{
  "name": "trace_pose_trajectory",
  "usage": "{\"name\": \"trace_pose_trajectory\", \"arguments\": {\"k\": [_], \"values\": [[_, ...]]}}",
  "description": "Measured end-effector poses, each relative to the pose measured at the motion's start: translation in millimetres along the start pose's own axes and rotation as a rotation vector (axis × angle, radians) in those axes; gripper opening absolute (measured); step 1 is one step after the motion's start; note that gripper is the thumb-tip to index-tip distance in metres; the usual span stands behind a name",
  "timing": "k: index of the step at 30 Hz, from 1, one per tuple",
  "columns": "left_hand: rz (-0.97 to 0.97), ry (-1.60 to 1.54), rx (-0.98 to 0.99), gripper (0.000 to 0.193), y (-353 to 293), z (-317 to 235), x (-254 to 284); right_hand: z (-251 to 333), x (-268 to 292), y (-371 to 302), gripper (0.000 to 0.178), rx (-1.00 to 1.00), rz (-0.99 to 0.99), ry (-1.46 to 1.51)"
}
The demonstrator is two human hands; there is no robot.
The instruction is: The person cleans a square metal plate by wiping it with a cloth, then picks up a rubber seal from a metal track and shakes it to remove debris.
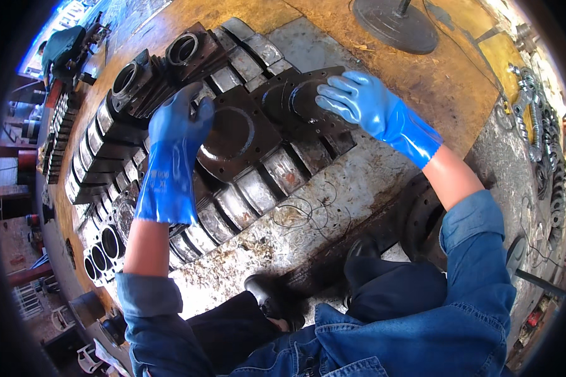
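Both my hands wear long blue rubber gloves. My left hand (181, 122) is at the left edge of a dark, square metal plate (238, 129) with a curved pale mark and bolt holes. A gap shows between its thumb and bent fingers; contact with the plate is unclear. My right hand (358, 100) reaches over the right part of a second dark plate (305, 103), its fingers stretched out. That plate bears curved pale marks too. Both plates rest on rows of grey metal blocks (258, 191).
Finned castings with round openings (185, 49) stand at the far left. Several metal rings (110, 242) lie lower left. Thin wire loops (305, 213) lie on the stained surface nearer me. A round metal base (396, 25) stands at the back; chain-like metal parts (531, 119) lie right.
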State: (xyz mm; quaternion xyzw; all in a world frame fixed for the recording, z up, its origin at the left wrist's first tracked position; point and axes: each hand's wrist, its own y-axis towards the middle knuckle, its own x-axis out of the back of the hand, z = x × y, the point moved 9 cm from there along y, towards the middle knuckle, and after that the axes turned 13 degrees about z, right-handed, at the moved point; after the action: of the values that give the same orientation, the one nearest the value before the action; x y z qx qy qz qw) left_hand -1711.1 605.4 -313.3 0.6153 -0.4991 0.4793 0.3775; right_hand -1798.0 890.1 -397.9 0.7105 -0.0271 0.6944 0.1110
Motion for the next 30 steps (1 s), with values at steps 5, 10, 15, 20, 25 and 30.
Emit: {"name": "trace_pose_trajectory", "arguments": {"k": [5,10,15,20,25,30], "values": [[0.284,-0.164,0.113,0.048,21,-5,-32,6,-9,-4,0.049,-0.033,-0.02,-0.368],[0.233,0.113,0.045,0.043,35,4,-49,-8,-17,15,0.053,0.081,-0.117,-0.395],[0.276,0.087,0.087,0.039,36,11,-58,-12,-43,53,0.055,0.181,-0.035,-0.382],[0.305,0.068,0.066,0.037,38,14,-62,-102,-62,56,0.047,-0.088,-0.159,0.895],[0.263,0.072,0.068,0.041,34,10,-54,-82,-25,26,0.054,-0.903,0.028,1.126],[0.299,0.067,0.093,0.042,37,8,-56,-59,-45,61,0.054,-0.837,0.122,1.289]]}}
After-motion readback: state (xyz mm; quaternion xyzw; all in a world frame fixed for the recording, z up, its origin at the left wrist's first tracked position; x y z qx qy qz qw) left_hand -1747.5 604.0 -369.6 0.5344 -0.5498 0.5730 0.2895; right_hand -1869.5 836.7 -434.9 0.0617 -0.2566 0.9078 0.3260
